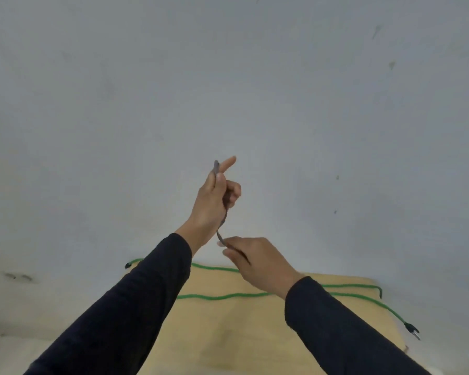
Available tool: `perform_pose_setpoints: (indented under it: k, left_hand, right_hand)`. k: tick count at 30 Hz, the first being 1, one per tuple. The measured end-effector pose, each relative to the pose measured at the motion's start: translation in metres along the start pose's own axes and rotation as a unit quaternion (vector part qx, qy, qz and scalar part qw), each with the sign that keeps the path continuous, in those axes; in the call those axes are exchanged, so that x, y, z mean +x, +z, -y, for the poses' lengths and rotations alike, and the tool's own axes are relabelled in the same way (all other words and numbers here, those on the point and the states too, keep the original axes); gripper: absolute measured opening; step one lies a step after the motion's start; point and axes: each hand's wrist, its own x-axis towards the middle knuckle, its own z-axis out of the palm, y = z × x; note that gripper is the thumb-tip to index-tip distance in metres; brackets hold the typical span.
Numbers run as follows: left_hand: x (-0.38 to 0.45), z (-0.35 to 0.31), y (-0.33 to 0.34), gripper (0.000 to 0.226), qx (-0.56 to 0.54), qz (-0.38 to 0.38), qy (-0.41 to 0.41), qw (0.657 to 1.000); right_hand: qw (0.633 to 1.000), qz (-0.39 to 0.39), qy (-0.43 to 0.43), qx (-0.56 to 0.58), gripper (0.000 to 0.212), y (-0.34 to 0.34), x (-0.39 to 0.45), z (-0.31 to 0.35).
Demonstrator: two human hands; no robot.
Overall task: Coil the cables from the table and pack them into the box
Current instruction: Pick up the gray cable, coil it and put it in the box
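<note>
1. Nearest, below both hands, lies the table (228, 328), a pale tan surface, smooth and matte, with rounded far corners
2. Across it, under the forearms, a green cable (222, 296) snakes in loose bends; it looks thin, round and braided, with dark plugs at its ends, one hanging off the edge well to the right of the right hand. It waits uncoiled, so it is probably next
3. The right hand (257, 262), lower and nearer, pinches a thin grey cable (223, 220) between thumb and fingertips, likely to feed or tension it
4. Just above it, the left hand (214, 204) grips the same cable with curled fingers, index finger straight; the cable's tip pokes up beside that finger. Held raised like this, it probably anchors the first loop
5. Behind the hands stands a plain, faintly marked grey wall (336, 104)
6. No box is in view
</note>
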Motion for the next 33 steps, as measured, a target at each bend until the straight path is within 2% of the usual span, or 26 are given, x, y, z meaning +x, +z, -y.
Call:
perform_pose_setpoints:
  k: [2, 5, 10, 13, 15, 17, 19, 20, 23, 26, 28, 31, 33]
  left_hand:
    - [-0.01, 0.009, -0.001, 0.035, 0.1, 0.049, -0.006, 0.994]
    - [-0.029, 0.016, 0.001, 0.034, 0.131, 0.122, -0.027, 0.983]
    - [-0.054, 0.008, 0.008, 0.041, 0.064, 0.203, -0.032, 0.977]
    - [-0.061, -0.01, 0.015, 0.045, -0.042, 0.223, -0.03, 0.973]
    - [-0.059, -0.026, 0.017, 0.045, -0.116, 0.238, -0.03, 0.964]
    - [-0.053, -0.04, 0.017, 0.043, -0.186, 0.229, -0.024, 0.955]
    - [-0.04, -0.051, 0.013, 0.043, -0.251, 0.183, -0.009, 0.951]
    - [-0.033, -0.055, 0.01, 0.043, -0.276, 0.152, 0.001, 0.949]
    - [-0.007, -0.067, -0.005, 0.04, -0.307, 0.045, 0.041, 0.95]
    - [0.012, -0.068, -0.021, 0.038, -0.254, -0.031, 0.06, 0.965]
    - [0.015, -0.057, -0.031, 0.038, -0.123, -0.041, 0.064, 0.989]
    - [0.0, -0.029, -0.04, 0.035, 0.097, 0.013, 0.078, 0.992]
    - [-0.015, -0.014, -0.038, 0.034, 0.138, 0.068, 0.058, 0.986]
  right_hand:
    - [1.0, -0.006, 0.0, 0.021, 0.022, -0.032, 0.003, 0.007]
    - [0.998, 0.016, 0.02, 0.06, 0.012, -0.084, 0.008, 0.017]
    - [0.993, 0.065, 0.017, 0.098, 0.009, -0.148, 0.02, 0.022]
    - [0.985, 0.011, 0.005, 0.17, 0.012, -0.153, 0.024, 0.022]
    - [0.962, -0.061, -0.002, 0.266, 0.01, -0.141, 0.029, 0.019]
    - [0.935, -0.136, 0.011, 0.328, 0.007, -0.113, 0.034, 0.015]
    - [0.93, -0.175, 0.055, 0.319, 0.027, -0.075, 0.035, 0.013]
    - [0.936, -0.168, 0.081, 0.299, 0.034, -0.054, 0.032, 0.014]
    - [0.973, -0.071, 0.108, 0.192, 0.028, -0.004, 0.016, 0.024]
    - [0.993, 0.041, 0.077, 0.074, 0.036, 0.019, 0.003, 0.039]
    - [0.995, 0.042, 0.052, 0.079, 0.033, 0.012, 0.002, 0.048]
    - [0.999, 0.006, 0.006, 0.053, 0.022, -0.024, 0.006, 0.057]
    - [0.999, -0.014, 0.007, 0.04, 0.013, -0.057, 0.011, 0.06]
